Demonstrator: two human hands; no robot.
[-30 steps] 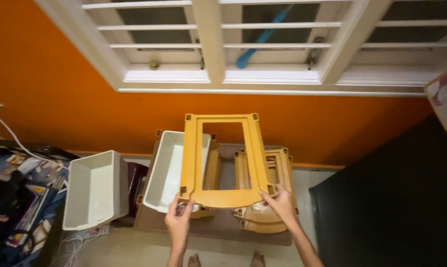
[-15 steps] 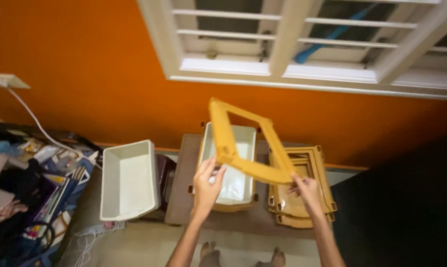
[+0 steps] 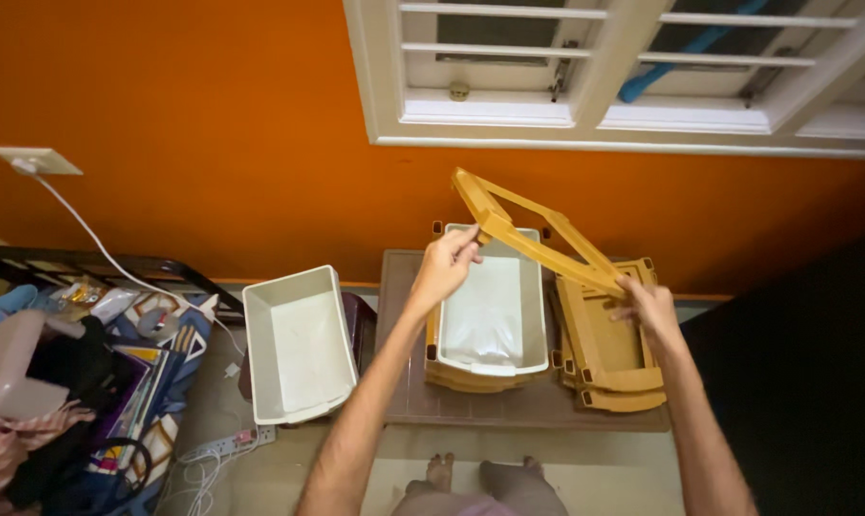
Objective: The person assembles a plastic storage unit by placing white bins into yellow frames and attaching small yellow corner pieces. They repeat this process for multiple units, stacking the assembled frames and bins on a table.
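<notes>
Gripping an ochre plastic frame (image 3: 538, 239), a rectangular open surround of the kind that caps a drawer unit, both hands hold it in the air above the floor pieces. Left hand (image 3: 444, 268): fingers (image 3: 466, 245) closed narrowly on the frame's near left corner. Right hand (image 3: 650, 308): fingers (image 3: 626, 287) curled over the frame's lower right end. Frame attitude: tilted, left end raised toward the orange wall (image 3: 165, 124), right end low, touching nothing but the hands.

Directly below, on a brown low platform (image 3: 509, 406) on the floor:
- one white drawer bin (image 3: 495, 306), seated inside a matching ochre frame stack (image 3: 456, 377), open side up, empty as far as can be seen;
- to its right, a pile of further ochre frames (image 3: 609, 354), laid flat, just beside the seated bin.

Left of the platform: a second white drawer bin (image 3: 299, 344), loose, not set in any frame, standing partly on a dark object that cannot be identified.

State of assembly, as judged: one bin housed; one bin unhoused; one frame in hand and not yet fitted anywhere; several frames lying unstacked. Work reads as partway, nearer the beginning than the end.

Surroundings: white window frame (image 3: 585, 115) above; wall socket with white cable (image 3: 33, 159) at left; heap of clothing and bags (image 3: 60, 382); power strip (image 3: 224, 444) on the floor; the person's bare feet (image 3: 471, 473) at bottom edge.
</notes>
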